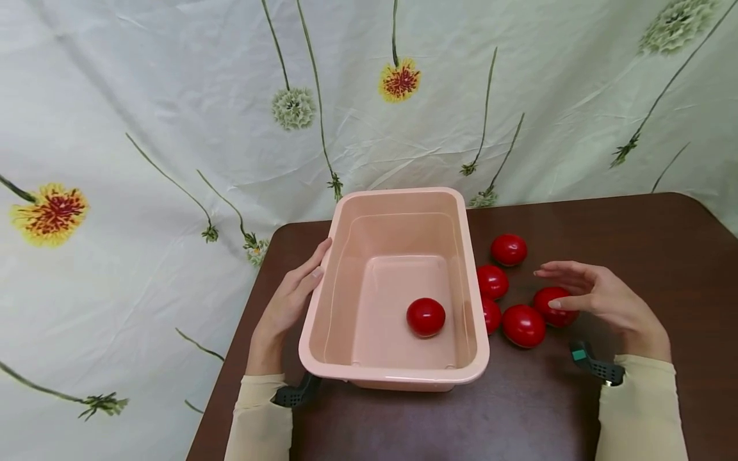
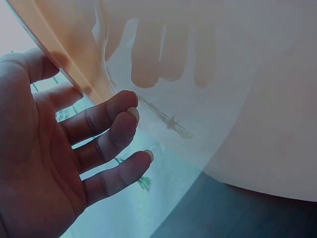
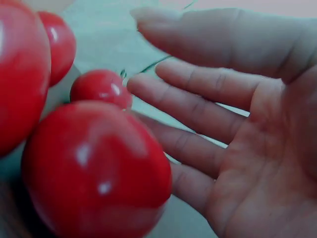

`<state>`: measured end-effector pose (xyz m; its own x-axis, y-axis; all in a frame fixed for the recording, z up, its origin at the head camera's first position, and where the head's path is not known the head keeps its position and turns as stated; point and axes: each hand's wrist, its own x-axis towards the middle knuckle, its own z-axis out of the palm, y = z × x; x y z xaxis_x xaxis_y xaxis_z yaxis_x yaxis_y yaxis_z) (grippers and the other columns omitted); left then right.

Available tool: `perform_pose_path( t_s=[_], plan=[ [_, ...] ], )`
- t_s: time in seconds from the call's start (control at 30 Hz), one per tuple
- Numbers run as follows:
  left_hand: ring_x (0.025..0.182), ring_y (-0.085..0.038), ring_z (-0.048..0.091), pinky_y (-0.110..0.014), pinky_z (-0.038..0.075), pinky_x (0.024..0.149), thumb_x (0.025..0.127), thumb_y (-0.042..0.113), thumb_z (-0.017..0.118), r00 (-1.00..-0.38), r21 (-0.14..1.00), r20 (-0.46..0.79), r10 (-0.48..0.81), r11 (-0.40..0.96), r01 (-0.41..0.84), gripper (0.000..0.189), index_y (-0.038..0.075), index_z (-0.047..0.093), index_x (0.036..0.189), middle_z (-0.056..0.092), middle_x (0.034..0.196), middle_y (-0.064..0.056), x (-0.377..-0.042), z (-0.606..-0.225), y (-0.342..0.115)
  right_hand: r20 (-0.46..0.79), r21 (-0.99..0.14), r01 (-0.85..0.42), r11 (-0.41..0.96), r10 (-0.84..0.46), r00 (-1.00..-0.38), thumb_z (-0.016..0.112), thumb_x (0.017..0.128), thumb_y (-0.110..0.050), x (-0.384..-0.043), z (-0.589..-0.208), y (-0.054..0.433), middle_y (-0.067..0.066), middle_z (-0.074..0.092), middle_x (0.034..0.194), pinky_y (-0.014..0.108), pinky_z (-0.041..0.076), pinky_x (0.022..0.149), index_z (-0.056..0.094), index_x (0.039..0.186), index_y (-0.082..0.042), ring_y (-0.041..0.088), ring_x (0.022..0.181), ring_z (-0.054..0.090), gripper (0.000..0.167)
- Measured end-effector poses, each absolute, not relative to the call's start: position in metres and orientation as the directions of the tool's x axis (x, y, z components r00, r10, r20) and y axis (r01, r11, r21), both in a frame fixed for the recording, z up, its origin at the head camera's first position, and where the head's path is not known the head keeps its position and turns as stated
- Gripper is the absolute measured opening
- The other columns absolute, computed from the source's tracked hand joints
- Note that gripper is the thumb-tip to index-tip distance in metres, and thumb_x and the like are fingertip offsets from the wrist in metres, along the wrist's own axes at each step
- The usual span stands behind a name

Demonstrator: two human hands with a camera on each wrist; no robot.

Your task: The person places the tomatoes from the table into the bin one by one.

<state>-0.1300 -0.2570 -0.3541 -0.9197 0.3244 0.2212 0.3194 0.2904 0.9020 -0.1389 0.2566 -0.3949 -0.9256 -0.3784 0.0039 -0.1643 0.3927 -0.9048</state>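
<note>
A pink plastic basin (image 1: 331, 369) stands on the table with one glossy red tomato (image 1: 425, 317) inside. At its left side, my left hand (image 1: 291, 298) rests its thumb and index finger against the rim. In the left wrist view, the other fingers of that left hand (image 2: 84, 134) are loosely bent beside the outer wall (image 2: 262, 124). My right hand (image 1: 611, 304) reaches around a tomato (image 1: 550, 308) on the right, fingers spread behind it. The right wrist view shows that tomato (image 3: 94, 173) in front of the relaxed fingers, the thumb held away from it.
Several more tomatoes lie along the basin's right side, among them a front one (image 1: 523, 326) and a far one (image 1: 508, 250). The dark brown table (image 1: 634, 230) has rounded far corners. A flowered white cloth (image 1: 190, 96) hangs behind and to the left.
</note>
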Motion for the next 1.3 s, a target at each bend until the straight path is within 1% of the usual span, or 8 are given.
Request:
perform_pose_path(
  t_s=[0.17, 0.37, 0.43, 0.6, 0.77, 0.87, 1.07, 1.3],
  plan=[
    [0.144, -0.016, 0.034, -0.012, 0.037, 0.105, 0.104, 0.022, 0.038, -0.92, 0.895, 0.219, 0.324, 0.31, 0.322, 0.048, 0.025, 0.033, 0.152, 0.032, 0.158, 0.003, -0.13, -0.354, -0.257, -0.08, -0.871, -0.112, 0.479, -0.362, -0.929, 0.075, 0.082, -0.014, -0.14, -0.403, 0.266, -0.016, 0.061, 0.119, 0.025, 0.057, 0.076, 0.045, 0.139, 0.0, -0.012, 0.101, 0.053, 0.067],
    [0.145, -0.015, 0.033, -0.011, 0.035, 0.106, 0.104, 0.021, 0.038, -0.919, 0.891, 0.229, 0.321, 0.311, 0.33, 0.048, 0.024, 0.033, 0.152, 0.031, 0.159, 0.004, -0.13, -0.354, -0.257, -0.124, -0.85, -0.084, 0.519, -0.354, -0.927, 0.076, 0.08, -0.015, -0.141, -0.411, 0.27, 0.022, 0.053, 0.136, 0.026, 0.057, 0.076, 0.045, 0.141, -0.001, -0.012, 0.101, 0.048, 0.07],
    [0.145, -0.015, 0.032, -0.011, 0.035, 0.106, 0.104, 0.021, 0.038, -0.919, 0.894, 0.228, 0.321, 0.306, 0.328, 0.048, 0.024, 0.033, 0.152, 0.031, 0.159, 0.004, -0.13, -0.354, -0.257, -0.142, -0.851, -0.068, 0.521, -0.352, -0.925, 0.076, 0.081, -0.016, -0.142, -0.413, 0.27, 0.026, 0.05, 0.137, 0.026, 0.056, 0.076, 0.044, 0.141, -0.001, -0.008, 0.101, 0.049, 0.07],
    [0.146, -0.015, 0.03, -0.011, 0.034, 0.107, 0.105, 0.021, 0.038, -0.921, 0.901, 0.221, 0.321, 0.294, 0.319, 0.048, 0.024, 0.033, 0.152, 0.03, 0.159, 0.004, -0.13, -0.355, -0.258, -0.202, -0.853, -0.005, 0.522, -0.34, -0.918, 0.076, 0.081, -0.021, -0.141, -0.416, 0.273, 0.023, 0.051, 0.135, 0.029, 0.056, 0.077, 0.043, 0.142, -0.002, 0.005, 0.101, 0.055, 0.072],
    [0.146, -0.015, 0.03, -0.012, 0.034, 0.107, 0.105, 0.022, 0.037, -0.92, 0.901, 0.222, 0.323, 0.292, 0.32, 0.048, 0.025, 0.033, 0.152, 0.03, 0.159, 0.005, -0.13, -0.356, -0.258, -0.255, -0.859, 0.06, 0.508, -0.323, -0.911, 0.075, 0.083, -0.025, -0.141, -0.418, 0.275, 0.012, 0.062, 0.125, 0.031, 0.056, 0.078, 0.045, 0.142, -0.004, 0.007, 0.098, 0.061, 0.069],
    [0.146, -0.016, 0.03, -0.012, 0.034, 0.107, 0.105, 0.022, 0.037, -0.921, 0.904, 0.224, 0.32, 0.285, 0.319, 0.048, 0.024, 0.033, 0.152, 0.03, 0.159, 0.004, -0.13, -0.355, -0.258, -0.268, -0.864, 0.083, 0.497, -0.315, -0.91, 0.074, 0.085, -0.027, -0.143, -0.418, 0.274, 0.012, 0.066, 0.122, 0.031, 0.056, 0.079, 0.047, 0.143, -0.004, 0.01, 0.096, 0.063, 0.068],
    [0.147, -0.016, 0.028, -0.012, 0.033, 0.108, 0.105, 0.022, 0.036, -0.917, 0.905, 0.226, 0.329, 0.279, 0.323, 0.048, 0.023, 0.032, 0.153, 0.029, 0.16, 0.004, -0.13, -0.355, -0.257, -0.257, -0.859, 0.082, 0.505, -0.287, -0.923, 0.074, 0.084, -0.027, -0.144, -0.419, 0.272, 0.016, 0.066, 0.123, 0.03, 0.056, 0.078, 0.047, 0.143, -0.004, 0.01, 0.094, 0.063, 0.069],
    [0.148, -0.017, 0.026, -0.011, 0.03, 0.11, 0.105, 0.021, 0.036, -0.918, 0.901, 0.233, 0.321, 0.284, 0.329, 0.048, 0.02, 0.032, 0.153, 0.027, 0.161, 0.002, -0.13, -0.356, -0.257, -0.223, -0.859, 0.069, 0.507, -0.249, -0.942, 0.074, 0.085, -0.029, -0.147, -0.415, 0.266, -0.003, 0.072, 0.111, 0.025, 0.055, 0.078, 0.048, 0.142, -0.003, 0.006, 0.09, 0.066, 0.068]
  ],
)
